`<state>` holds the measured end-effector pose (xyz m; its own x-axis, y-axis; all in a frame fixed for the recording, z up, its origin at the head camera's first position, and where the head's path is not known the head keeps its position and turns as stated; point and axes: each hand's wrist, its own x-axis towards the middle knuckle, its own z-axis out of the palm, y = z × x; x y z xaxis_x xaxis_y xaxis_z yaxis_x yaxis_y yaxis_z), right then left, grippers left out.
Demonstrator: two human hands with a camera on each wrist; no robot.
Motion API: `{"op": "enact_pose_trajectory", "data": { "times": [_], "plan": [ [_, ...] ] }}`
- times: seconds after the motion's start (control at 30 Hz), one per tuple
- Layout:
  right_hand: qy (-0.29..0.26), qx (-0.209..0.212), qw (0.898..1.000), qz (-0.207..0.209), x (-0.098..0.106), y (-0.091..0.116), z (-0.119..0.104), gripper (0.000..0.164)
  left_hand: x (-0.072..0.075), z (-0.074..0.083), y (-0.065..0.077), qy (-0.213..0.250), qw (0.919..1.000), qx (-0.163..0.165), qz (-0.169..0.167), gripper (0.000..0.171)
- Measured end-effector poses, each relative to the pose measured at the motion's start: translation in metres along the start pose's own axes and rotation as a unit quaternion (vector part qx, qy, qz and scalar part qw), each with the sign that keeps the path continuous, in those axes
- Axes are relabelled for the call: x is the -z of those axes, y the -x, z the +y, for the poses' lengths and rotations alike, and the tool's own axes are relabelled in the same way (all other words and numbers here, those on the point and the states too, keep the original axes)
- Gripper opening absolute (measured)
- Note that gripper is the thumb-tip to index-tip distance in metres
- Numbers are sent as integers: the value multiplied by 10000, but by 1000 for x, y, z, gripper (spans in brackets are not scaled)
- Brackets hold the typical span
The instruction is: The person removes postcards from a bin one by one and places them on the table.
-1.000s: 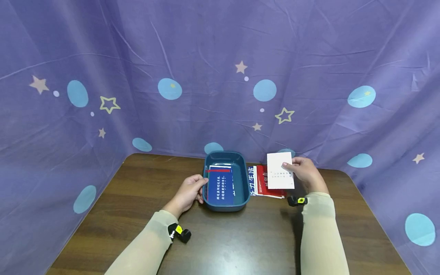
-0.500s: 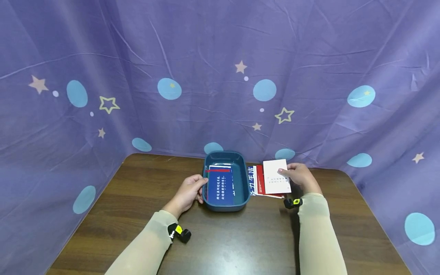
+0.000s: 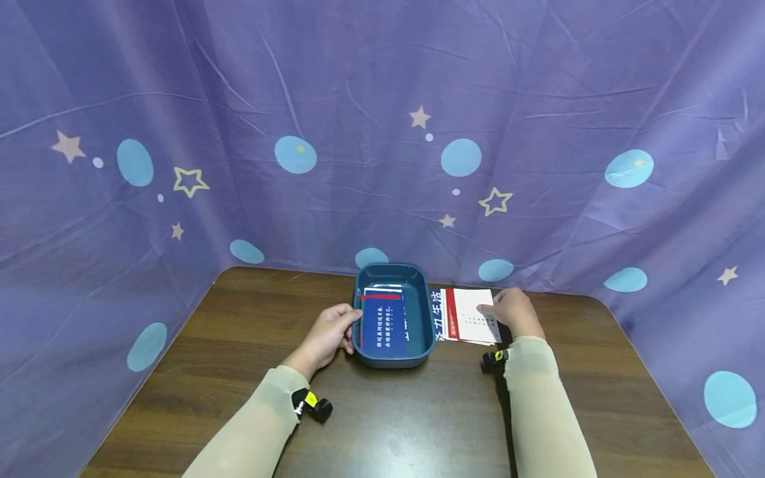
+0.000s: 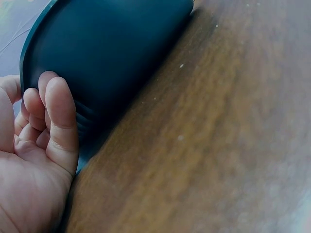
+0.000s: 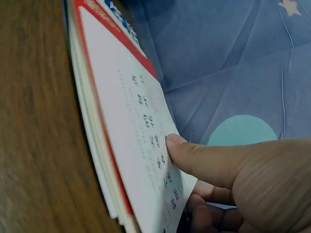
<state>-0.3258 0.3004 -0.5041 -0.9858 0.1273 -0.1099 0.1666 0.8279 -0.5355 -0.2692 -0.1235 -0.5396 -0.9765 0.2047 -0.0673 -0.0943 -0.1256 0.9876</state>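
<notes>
My left hand [image 3: 325, 335] grips the left wall of a dark teal rectangular tray [image 3: 392, 362], thumb over the rim and fingers against the outside. In the left wrist view those fingers [image 4: 60, 111] lie along the tray's outer wall [image 4: 116, 43]. Inside the tray lies a blue card [image 3: 382, 328] with white writing. My right hand [image 3: 518, 313] pinches a white card [image 3: 469, 309] with dark writing by its right edge, thumb on top. The white card lies over a red card [image 3: 451, 315] on a fanned stack; the right wrist view shows several card edges beneath it.
Right beside the tray, a card with large blue characters [image 3: 437, 315] pokes out of the stack's left side. All stand on a brown wooden table [image 3: 382, 418]. A purple curtain [image 3: 370, 212] with stars and dots hangs close behind the tray and cards.
My right hand has moved left and down with the white card, from above the stack to lying over the red card. The left hand and tray have not moved.
</notes>
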Motion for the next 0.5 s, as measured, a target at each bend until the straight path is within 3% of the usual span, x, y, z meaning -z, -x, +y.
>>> {"op": "enact_pose_trajectory", "data": {
  "times": [0.17, 0.33, 0.5],
  "plan": [
    [-176, 17, 9998, 5, 0, 3, -4, 48, 0, 1, 1, -6, 10000, 1, -1, 32],
    [-306, 570, 9979, 102, 8, 4, -14, 38, 0, 2, 1, -8, 10000, 28, 29, 33],
    [-430, 1024, 9935, 246, 18, 13, -42, 33, -1, 2, 2, -35, 10000, 22, 54, 33]
  ]
}}
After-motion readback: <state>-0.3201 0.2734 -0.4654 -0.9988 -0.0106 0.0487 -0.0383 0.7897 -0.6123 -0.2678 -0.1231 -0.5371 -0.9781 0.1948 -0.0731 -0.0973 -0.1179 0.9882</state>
